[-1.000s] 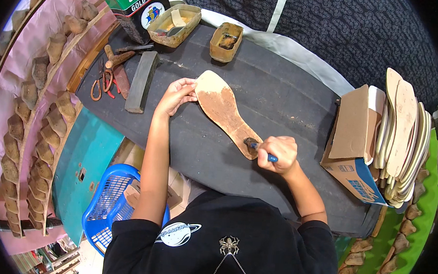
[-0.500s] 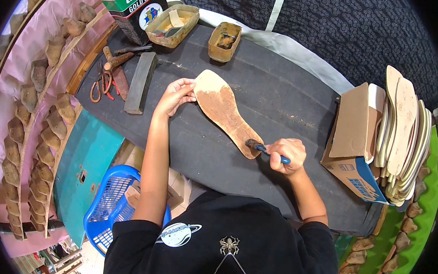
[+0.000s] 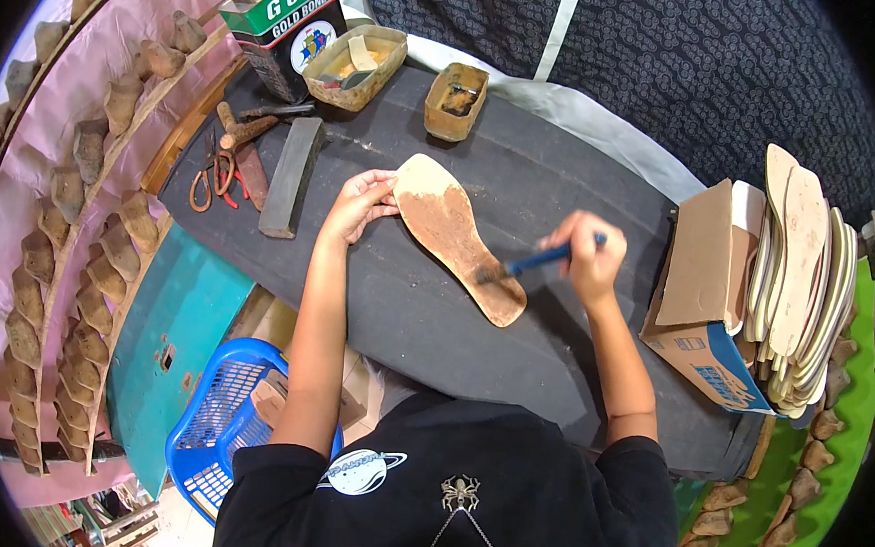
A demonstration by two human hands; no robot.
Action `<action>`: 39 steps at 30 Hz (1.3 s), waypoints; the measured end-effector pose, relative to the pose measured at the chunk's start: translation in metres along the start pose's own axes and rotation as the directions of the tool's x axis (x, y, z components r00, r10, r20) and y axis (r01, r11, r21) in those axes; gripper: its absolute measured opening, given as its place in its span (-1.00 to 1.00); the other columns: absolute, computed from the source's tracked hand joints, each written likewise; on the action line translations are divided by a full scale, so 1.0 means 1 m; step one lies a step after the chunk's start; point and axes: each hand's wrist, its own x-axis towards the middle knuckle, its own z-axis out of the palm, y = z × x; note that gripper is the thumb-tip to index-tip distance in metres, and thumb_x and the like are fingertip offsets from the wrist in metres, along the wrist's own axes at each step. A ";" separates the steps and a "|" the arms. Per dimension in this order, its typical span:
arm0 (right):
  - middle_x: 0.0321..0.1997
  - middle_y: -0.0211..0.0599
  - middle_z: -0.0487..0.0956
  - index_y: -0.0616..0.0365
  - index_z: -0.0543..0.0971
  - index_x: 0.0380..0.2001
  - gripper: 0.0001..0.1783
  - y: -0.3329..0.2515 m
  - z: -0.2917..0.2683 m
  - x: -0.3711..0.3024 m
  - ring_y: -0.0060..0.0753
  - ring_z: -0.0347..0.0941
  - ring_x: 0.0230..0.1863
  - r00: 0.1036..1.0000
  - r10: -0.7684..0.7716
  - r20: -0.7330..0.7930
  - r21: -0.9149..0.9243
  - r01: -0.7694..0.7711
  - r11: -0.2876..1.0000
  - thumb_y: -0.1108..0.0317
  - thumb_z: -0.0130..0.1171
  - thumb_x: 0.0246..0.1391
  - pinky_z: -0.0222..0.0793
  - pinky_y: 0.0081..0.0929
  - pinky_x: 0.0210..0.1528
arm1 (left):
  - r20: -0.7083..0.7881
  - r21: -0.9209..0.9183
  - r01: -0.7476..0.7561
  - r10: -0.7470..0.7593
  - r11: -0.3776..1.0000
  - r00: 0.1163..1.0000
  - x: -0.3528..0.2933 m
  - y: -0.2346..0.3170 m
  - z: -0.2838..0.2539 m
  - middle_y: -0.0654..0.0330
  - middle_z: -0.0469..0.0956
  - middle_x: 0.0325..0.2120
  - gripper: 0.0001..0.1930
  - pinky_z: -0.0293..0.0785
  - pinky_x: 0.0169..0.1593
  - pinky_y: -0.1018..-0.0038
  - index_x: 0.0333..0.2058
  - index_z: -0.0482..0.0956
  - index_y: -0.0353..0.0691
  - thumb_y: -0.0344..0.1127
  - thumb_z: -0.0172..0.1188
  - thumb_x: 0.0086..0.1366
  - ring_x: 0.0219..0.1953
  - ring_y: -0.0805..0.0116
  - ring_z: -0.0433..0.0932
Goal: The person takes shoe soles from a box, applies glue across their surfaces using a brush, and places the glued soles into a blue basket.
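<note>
A sole-shaped insole (image 3: pixel 445 229) lies slanted over the dark table, its wide end up and to the left. Brown, wet-looking coating covers most of its face; the pale tip of the wide end is bare. My left hand (image 3: pixel 363 206) pinches the insole's left edge near that tip. In my right hand (image 3: pixel 593 255) is a blue-handled brush (image 3: pixel 542 259), gripped by the handle. The dark bristles touch the narrower heel half and look smeared by motion.
A small tub (image 3: pixel 456 102) with dark residue stands at the back, beside a larger tub (image 3: pixel 367 79) and a metal can (image 3: pixel 287 29). Scissors (image 3: pixel 213 182), a hammer (image 3: pixel 240 136) and a grey block (image 3: pixel 292 177) lie left. A cardboard box (image 3: pixel 701 260) holds stacked insoles (image 3: pixel 799 266) at right.
The brush has moved from the insole's heel end a little up and left along it, and my right hand has lifted and turned. My left hand keeps its hold.
</note>
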 end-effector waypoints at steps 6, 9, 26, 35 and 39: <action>-0.47 -0.21 0.49 0.33 0.43 -0.43 -0.63 0.042 0.018 0.074 -0.60 0.40 -0.57 0.963 0.147 -0.224 0.314 -0.072 0.947 0.19 -0.18 0.12 0.33 -0.70 -0.52 | -0.009 -0.072 0.008 -0.009 0.997 1.000 0.004 -0.003 -0.003 0.27 0.44 -0.53 -0.78 0.47 -0.37 0.62 -0.27 0.38 -0.35 -0.34 0.02 0.14 -0.51 0.57 0.44; -0.39 -0.30 0.48 0.33 0.44 -0.33 -0.69 0.069 0.036 0.101 -0.60 0.41 -0.42 0.974 0.045 -0.221 0.245 0.010 0.970 0.25 -0.12 0.10 0.35 -0.69 -0.33 | -0.024 -0.071 0.016 -0.017 0.997 1.000 0.002 -0.002 -0.003 0.27 0.44 -0.53 -0.79 0.47 -0.37 0.62 -0.28 0.38 -0.35 -0.35 0.02 0.14 -0.51 0.57 0.44; -0.30 -0.11 0.40 0.30 0.42 -0.34 -0.64 0.126 0.062 0.134 -0.29 0.35 -0.25 1.000 0.022 0.000 -0.196 -0.022 0.980 0.16 -0.10 0.04 0.24 -0.50 -0.23 | 0.016 -0.119 0.004 -0.002 0.993 1.000 0.005 -0.004 -0.005 0.26 0.47 -0.48 -0.83 0.43 -0.36 0.60 -0.30 0.38 -0.27 -0.34 -0.01 0.15 -0.48 0.54 0.45; -0.27 -0.21 0.39 0.27 0.43 -0.31 -0.68 0.115 0.056 0.120 -0.32 0.33 -0.25 0.999 0.035 -0.019 -0.200 -0.039 0.979 0.20 -0.07 0.03 0.22 -0.53 -0.19 | -0.012 -0.150 -0.008 0.007 0.989 1.000 0.001 0.002 0.000 0.27 0.46 -0.51 -0.83 0.42 -0.34 0.59 -0.32 0.38 -0.28 -0.34 0.03 0.13 -0.51 0.55 0.43; -0.26 -0.21 0.35 0.26 0.42 -0.31 -0.72 0.113 0.051 0.119 -0.39 0.29 -0.21 0.994 -0.093 -0.066 -0.224 0.076 0.972 0.25 -0.15 0.08 0.20 -0.56 -0.17 | -0.020 -0.130 -0.024 0.022 0.991 1.000 0.004 0.000 0.001 0.27 0.47 -0.51 -0.82 0.42 -0.35 0.59 -0.31 0.38 -0.28 -0.34 0.03 0.13 -0.51 0.55 0.43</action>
